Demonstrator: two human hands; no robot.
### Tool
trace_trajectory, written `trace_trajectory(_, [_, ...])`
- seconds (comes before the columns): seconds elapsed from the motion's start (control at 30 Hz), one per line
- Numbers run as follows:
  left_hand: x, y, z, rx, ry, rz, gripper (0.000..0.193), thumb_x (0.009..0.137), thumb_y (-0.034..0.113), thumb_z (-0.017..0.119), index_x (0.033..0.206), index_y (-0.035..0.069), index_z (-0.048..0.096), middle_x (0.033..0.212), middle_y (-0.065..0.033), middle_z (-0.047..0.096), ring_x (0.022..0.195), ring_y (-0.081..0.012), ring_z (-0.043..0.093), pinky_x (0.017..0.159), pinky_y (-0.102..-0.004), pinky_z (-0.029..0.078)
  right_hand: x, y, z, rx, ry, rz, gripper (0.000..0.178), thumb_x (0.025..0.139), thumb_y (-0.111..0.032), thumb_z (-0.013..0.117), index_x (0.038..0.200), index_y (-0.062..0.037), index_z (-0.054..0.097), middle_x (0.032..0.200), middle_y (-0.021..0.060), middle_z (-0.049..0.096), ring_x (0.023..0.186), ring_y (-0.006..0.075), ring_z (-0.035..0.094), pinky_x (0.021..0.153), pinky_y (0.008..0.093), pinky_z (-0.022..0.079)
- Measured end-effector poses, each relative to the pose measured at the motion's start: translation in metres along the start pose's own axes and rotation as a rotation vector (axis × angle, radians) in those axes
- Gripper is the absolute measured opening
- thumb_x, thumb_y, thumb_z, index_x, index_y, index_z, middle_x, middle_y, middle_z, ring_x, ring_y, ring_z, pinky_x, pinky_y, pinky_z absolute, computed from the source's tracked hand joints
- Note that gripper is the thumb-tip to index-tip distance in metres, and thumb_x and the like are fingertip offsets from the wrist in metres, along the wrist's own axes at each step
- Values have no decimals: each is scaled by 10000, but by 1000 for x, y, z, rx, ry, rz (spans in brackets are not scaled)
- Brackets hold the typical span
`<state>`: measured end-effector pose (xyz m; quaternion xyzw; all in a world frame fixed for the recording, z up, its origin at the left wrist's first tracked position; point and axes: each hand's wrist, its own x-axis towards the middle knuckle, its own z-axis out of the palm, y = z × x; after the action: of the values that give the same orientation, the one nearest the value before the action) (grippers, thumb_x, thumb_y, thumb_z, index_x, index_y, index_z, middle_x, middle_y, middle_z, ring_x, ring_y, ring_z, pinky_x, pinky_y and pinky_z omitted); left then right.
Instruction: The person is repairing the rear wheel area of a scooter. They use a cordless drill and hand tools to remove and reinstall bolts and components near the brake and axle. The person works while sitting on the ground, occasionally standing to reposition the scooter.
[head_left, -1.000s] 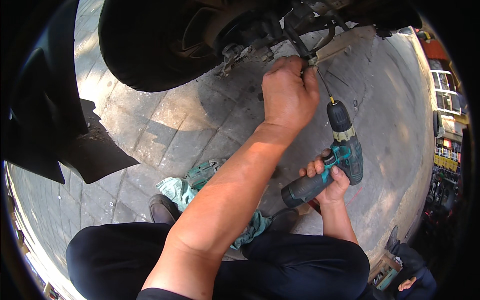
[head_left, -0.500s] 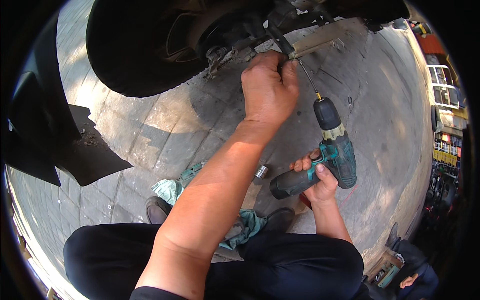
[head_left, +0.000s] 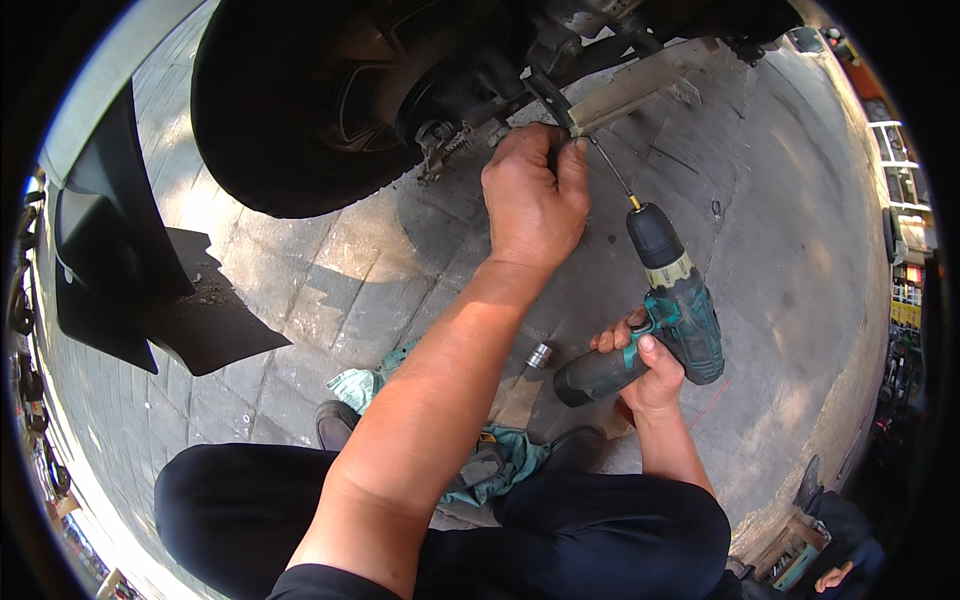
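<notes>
My right hand (head_left: 650, 365) is wrapped round the handle of a teal and black cordless drill (head_left: 690, 320), which points away from me. A long thin bit (head_left: 613, 168) runs from its chuck up to my left thumb. My left hand (head_left: 535, 195) is closed, thumb against fingers, at the end of a pale bar (head_left: 645, 85) beside a black bracket (head_left: 548, 97) under a vehicle. What those fingers pinch is hidden. To the left of that hand stands a dark wheel with its tire (head_left: 265, 120), and a small coil spring (head_left: 460, 140) shows near its hub.
A metal socket (head_left: 540, 355) lies on the paving (head_left: 330, 300) by the drill. Teal cloths (head_left: 520, 455) lie between my feet. Black plastic panels (head_left: 130, 270) hang at the left. A thin rod (head_left: 675, 158) rests on the ground at right. Another person's hand (head_left: 833, 577) shows lower right.
The whole view has shifted slightly, so most things sit a little farther right. Both hands keep their hold, and the drill stays lined up with the left fingertips.
</notes>
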<state>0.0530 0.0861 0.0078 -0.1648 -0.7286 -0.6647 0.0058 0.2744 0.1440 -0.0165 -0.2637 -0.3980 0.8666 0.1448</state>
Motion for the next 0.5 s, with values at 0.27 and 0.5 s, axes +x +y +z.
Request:
trace_trajectory(0.27, [0, 4, -2, 13, -26, -16, 140, 834, 110, 675, 858, -20, 630, 829, -218, 633, 788, -411, 629, 712, -445, 504, 1, -1, 3, -10, 15, -8, 357, 774, -272, 715, 1029, -82, 551, 809, 58, 595, 810, 230, 602, 866, 440, 472])
trace_trajectory(0.5, [0, 6, -2, 62, -19, 22, 151, 855, 123, 666, 863, -22, 624, 791, -192, 628, 724, -342, 610, 677, -410, 496, 2, -2, 2, -2, 19, -11, 382, 773, -251, 716, 1062, -74, 539, 812, 67, 592, 816, 239, 603, 872, 444, 473])
